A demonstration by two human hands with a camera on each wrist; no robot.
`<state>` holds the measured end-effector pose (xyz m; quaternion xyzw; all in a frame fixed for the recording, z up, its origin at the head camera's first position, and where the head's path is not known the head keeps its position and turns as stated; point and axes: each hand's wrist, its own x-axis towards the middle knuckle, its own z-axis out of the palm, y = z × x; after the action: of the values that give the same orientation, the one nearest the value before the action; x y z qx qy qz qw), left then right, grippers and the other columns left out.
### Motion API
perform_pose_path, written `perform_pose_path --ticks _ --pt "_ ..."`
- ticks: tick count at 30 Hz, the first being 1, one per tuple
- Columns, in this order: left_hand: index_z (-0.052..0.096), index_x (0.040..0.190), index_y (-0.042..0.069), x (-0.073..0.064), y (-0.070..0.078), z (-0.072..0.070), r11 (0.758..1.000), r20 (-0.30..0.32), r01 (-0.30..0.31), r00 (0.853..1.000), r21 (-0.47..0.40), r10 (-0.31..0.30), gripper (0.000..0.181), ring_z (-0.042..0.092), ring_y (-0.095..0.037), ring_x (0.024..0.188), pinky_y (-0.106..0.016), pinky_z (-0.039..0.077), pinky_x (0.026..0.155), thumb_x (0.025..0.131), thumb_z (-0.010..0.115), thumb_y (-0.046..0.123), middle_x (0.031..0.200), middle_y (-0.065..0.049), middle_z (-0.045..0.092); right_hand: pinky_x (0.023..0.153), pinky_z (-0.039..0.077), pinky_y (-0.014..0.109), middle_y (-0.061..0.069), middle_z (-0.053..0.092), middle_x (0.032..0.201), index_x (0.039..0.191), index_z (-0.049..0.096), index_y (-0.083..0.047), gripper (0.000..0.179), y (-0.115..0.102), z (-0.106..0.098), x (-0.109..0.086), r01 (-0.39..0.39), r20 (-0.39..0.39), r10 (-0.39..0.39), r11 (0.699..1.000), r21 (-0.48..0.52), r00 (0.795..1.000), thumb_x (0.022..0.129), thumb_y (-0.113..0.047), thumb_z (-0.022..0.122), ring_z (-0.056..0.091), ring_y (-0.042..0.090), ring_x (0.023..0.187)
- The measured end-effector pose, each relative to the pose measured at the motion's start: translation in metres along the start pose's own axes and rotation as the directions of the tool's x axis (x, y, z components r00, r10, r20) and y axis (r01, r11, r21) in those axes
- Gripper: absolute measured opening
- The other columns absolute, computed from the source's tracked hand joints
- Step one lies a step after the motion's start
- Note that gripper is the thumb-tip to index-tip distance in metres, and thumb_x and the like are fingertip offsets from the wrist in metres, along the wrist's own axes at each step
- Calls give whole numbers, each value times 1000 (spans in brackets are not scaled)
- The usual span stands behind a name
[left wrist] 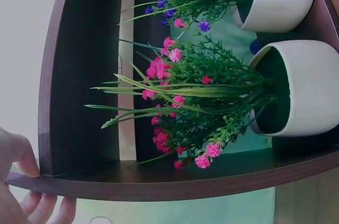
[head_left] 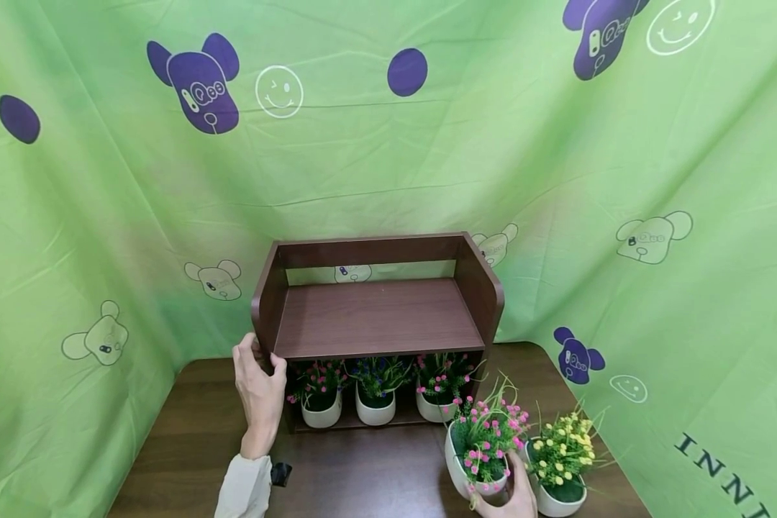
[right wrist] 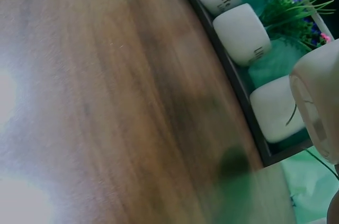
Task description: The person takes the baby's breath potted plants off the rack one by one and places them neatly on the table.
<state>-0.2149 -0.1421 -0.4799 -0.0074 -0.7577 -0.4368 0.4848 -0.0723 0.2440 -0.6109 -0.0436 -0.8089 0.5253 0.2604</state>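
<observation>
My left hand (head_left: 259, 392) grips the left side panel of a dark brown wooden shelf (head_left: 378, 316). In the left wrist view its thumb (left wrist: 24, 155) lies inside the panel edge and the other fingers outside. My right hand (head_left: 516, 495) holds a white pot of pink artificial flowers (head_left: 485, 446) by its lower right side, in front of the shelf's right end. The pot's underside (right wrist: 312, 113) shows in the right wrist view, raised off the table. Most of the right hand is out of that view.
On the lower shelf stand a left pink-flowered pot (head_left: 321, 411), a blue-flowered pot (head_left: 375, 410) and a right pink-flowered pot (head_left: 435, 410). A yellow-flowered pot (head_left: 560, 467) stands at the right on the wooden table (head_left: 362, 475). A green printed curtain (head_left: 362, 158) hangs behind.
</observation>
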Motion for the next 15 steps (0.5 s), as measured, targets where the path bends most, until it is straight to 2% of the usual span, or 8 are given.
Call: perform_pose_path --ticks 1,3,8,12,15 --pt "51 133 -2 0 0 0 1000 1 2 1000 0 -2 52 56 -41 91 -45 44 80 84 62 -9 103 -27 53 94 35 1 23 61 127 140 46 14 99 0 -1 -1 -25 10 25 1000 -17 1000 54 5 93 39 -24 109" --pt "51 133 -2 -1 -1 0 1000 3 2 1000 -1 -2 52 56 -41 91 -45 44 81 83 62 -9 103 -27 53 91 32 0 38 57 130 142 45 13 99 -1 -3 -3 -78 33 80 995 -65 996 58 -1 95 34 -25 108" --pt "51 133 -1 -1 0 0 1000 2 -6 1000 3 6 51 56 -39 91 -43 44 80 84 62 -9 102 -27 53 88 30 0 40 56 132 143 45 12 99 -2 -5 -6 -150 46 157 980 -131 986 61 -9 96 31 -22 107" --pt "51 133 -1 0 -1 0 1000 -9 -17 1000 9 17 52 55 -39 91 -43 44 79 83 63 -10 101 -26 52 89 32 0 40 56 129 141 46 14 98 2 -2 -8 -131 31 134 988 -85 990 59 -4 95 35 -20 106" --pt "51 133 0 0 -1 1 1000 -11 -23 1000 12 24 52 56 -39 89 -44 44 78 83 63 -11 101 -26 53 90 32 0 41 57 126 139 45 16 97 8 1 -11 -87 20 88 995 -52 996 57 1 93 36 -20 107"
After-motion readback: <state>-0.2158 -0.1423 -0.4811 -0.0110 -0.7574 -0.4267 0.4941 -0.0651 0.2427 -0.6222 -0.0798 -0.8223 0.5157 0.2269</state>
